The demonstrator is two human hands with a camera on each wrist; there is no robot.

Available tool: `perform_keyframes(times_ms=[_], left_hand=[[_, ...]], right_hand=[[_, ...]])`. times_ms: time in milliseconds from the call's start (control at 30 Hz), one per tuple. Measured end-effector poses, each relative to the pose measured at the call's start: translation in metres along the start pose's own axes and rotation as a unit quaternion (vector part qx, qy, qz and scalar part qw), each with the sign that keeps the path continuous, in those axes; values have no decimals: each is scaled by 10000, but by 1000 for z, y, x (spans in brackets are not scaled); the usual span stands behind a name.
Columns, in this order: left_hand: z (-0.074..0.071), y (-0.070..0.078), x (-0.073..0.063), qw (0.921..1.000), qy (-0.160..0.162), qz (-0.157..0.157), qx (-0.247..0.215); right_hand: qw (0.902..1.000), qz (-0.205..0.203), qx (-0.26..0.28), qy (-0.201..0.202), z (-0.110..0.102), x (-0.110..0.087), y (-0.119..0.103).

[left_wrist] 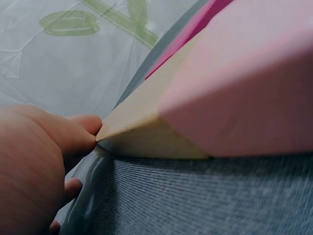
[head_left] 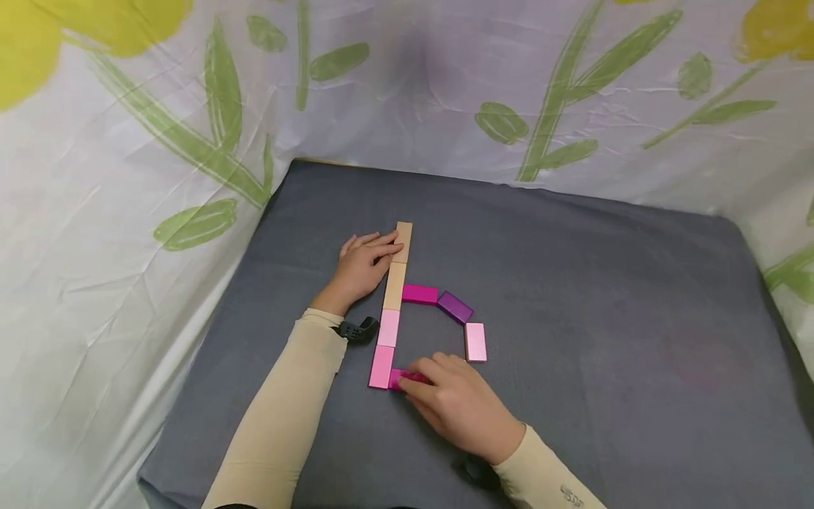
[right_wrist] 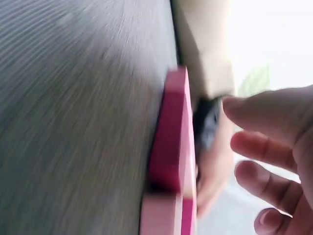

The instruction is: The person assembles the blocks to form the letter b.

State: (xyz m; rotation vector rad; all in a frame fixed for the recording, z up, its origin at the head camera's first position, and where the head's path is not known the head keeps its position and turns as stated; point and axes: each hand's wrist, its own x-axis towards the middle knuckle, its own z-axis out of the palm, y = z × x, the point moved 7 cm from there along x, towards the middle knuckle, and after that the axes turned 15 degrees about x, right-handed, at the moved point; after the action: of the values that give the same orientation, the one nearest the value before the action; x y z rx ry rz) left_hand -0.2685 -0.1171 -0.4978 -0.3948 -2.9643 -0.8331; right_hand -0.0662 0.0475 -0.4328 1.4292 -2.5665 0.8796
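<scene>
Flat coloured blocks lie on the dark cloth, most of them end to end. My left hand (head_left: 361,271) rests at the far tan block (head_left: 404,230), fingers extended over it. In the left wrist view the thumb touches the corner of the tan row (left_wrist: 134,125). My right hand (head_left: 463,404) is above the near magenta block (head_left: 394,379), partly covering it in the head view. In the right wrist view its fingers are spread and stand apart from that magenta block (right_wrist: 167,142), with nothing between them.
Two pink blocks (head_left: 388,328) continue the straight column towards me. A far magenta block (head_left: 420,294), a purple block (head_left: 455,307) and a light pink block (head_left: 475,342) curve off to the right. Flower-printed white cloth (head_left: 413,92) hangs behind the table (head_left: 604,297).
</scene>
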Motion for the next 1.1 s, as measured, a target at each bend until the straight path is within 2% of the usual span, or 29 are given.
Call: perform_keyframes(times_ms=[133, 333, 600, 1100], left_hand=[[2, -1, -1, 9999, -82, -14, 65], [3, 1, -3, 10000, -84, 6, 28], [-2, 1, -1, 10000, 4, 27, 5], [-1, 2, 0, 9999, 4, -62, 99]], right_hand=[[9990, -190, -380, -97, 17, 20, -8], [9982, -137, -491, -331, 31, 25, -8], [9973, -38, -456, -569, 34, 27, -2], [9988, -106, -342, -337, 32, 26, 0]])
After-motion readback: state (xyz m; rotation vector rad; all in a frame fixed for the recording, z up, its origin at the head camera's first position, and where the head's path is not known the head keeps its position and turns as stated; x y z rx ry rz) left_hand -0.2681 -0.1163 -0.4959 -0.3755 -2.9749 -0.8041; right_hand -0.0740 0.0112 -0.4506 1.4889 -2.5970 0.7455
